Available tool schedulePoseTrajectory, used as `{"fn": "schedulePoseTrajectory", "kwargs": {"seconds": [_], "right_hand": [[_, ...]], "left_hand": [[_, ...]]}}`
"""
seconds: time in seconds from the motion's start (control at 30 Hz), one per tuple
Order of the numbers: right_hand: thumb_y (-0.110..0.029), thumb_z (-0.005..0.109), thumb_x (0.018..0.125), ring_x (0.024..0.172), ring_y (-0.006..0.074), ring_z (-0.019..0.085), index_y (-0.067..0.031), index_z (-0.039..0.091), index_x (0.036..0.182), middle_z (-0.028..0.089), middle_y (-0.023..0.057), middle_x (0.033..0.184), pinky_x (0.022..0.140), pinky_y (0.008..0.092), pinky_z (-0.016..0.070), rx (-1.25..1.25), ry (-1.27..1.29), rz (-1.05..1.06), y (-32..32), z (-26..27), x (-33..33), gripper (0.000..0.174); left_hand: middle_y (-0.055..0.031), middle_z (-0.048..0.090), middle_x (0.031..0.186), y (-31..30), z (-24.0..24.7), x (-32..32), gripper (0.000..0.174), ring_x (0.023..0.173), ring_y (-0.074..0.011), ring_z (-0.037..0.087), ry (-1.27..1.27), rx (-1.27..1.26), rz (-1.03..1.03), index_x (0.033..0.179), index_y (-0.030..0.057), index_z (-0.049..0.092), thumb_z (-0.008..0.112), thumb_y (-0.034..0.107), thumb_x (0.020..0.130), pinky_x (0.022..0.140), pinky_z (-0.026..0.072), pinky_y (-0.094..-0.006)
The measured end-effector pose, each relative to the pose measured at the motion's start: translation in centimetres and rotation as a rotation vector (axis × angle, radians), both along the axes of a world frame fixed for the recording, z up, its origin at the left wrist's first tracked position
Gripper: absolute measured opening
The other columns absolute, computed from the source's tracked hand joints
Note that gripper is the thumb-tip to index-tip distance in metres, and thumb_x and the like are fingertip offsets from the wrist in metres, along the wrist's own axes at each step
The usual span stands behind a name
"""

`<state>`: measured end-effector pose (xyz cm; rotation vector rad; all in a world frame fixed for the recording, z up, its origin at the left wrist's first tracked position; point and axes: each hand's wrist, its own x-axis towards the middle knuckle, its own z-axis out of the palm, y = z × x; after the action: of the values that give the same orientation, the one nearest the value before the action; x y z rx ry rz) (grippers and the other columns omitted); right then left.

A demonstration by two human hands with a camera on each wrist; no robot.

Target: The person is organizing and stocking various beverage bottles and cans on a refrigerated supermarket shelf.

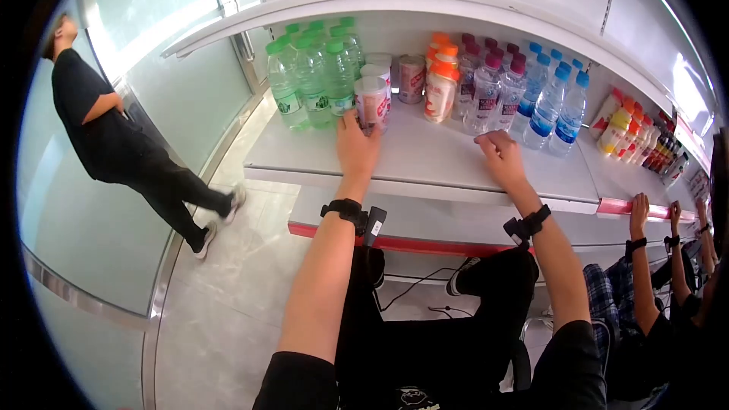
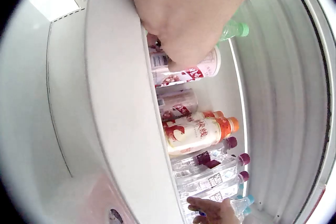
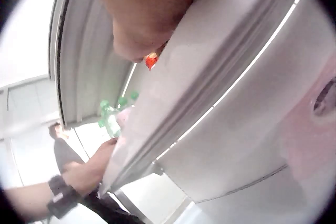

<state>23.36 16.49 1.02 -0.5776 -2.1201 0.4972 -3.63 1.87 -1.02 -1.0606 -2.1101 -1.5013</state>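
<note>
My left hand [image 1: 358, 150] holds the lower part of the front pink-and-white can [image 1: 372, 100], fingers at its left side and thumb at its front. In the left wrist view that hand [image 2: 184, 24] partly covers the can [image 2: 197, 71]. Green-capped bottles [image 1: 313, 80] stand to its left, another can [image 1: 411, 80] behind to the right. Over the shelf front, my right hand [image 1: 503, 158] hangs with loosely bent fingers and holds nothing, in front of clear bottles with dark red caps [image 1: 484, 99]. In the right wrist view its fingertips are hidden.
Orange-capped bottles [image 1: 440, 91] and blue-capped bottles [image 1: 545, 110] share the white shelf [image 1: 425, 159]. An upper shelf [image 1: 425, 1] overhangs them. A person in black [image 1: 114, 121] stands at the left; other people's arms [image 1: 644, 258] reach in at the right.
</note>
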Motion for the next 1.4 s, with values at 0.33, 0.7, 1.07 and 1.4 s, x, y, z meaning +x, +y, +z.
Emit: {"fn": "schedulePoseTrajectory", "kwargs": {"seconds": [0.33,0.7,1.07,1.4], "right_hand": [[-0.024,0.062,0.094,0.075,0.0324,0.060,0.0022,0.068,0.085,0.064,0.0163,0.079,0.065,0.0410,0.0475,0.136,0.041,0.017,-0.8,0.2,0.2,0.028],[-0.028,0.062,0.094,0.072,0.0330,0.060,0.0025,0.069,0.086,0.064,0.0184,0.080,0.064,0.0409,0.0473,0.092,0.050,0.002,-0.6,0.1,0.3,0.032],[-0.032,0.058,0.096,0.067,0.0315,0.059,-0.0006,0.071,0.085,0.062,0.0172,0.077,0.061,0.0397,0.0462,0.041,0.077,-0.005,-0.8,0.3,0.4,0.036],[-0.030,0.060,0.095,0.064,0.0300,0.058,-0.0007,0.071,0.084,0.063,0.0165,0.075,0.058,0.0389,0.0445,0.019,0.118,-0.011,-0.5,-0.1,0.4,0.033]], "left_hand": [[-0.0189,0.059,0.115,-0.1,-0.3,-0.4,0.050,0.104,-0.0360,0.058,0.058,-0.034,-0.002,0.125,0.0027,0.048,0.071,0.020,0.084,0.087,0.0483,-0.0452],[-0.0202,0.062,0.118,-0.2,-0.2,-0.5,0.058,0.111,-0.0388,0.054,0.031,-0.077,-0.022,0.128,-0.0003,0.047,0.074,0.022,0.082,0.096,0.0442,-0.0467],[-0.0110,0.060,0.115,-0.8,0.7,0.8,0.038,0.111,-0.0336,0.050,0.297,-0.148,-0.160,0.117,0.0121,0.059,0.072,0.019,0.081,0.094,0.0436,-0.0429],[-0.0059,0.052,0.133,-0.7,0.6,1.1,0.049,0.123,-0.0311,0.043,0.470,-0.310,-0.224,0.127,0.0194,0.060,0.070,0.025,0.080,0.098,0.0368,-0.0479]]}}
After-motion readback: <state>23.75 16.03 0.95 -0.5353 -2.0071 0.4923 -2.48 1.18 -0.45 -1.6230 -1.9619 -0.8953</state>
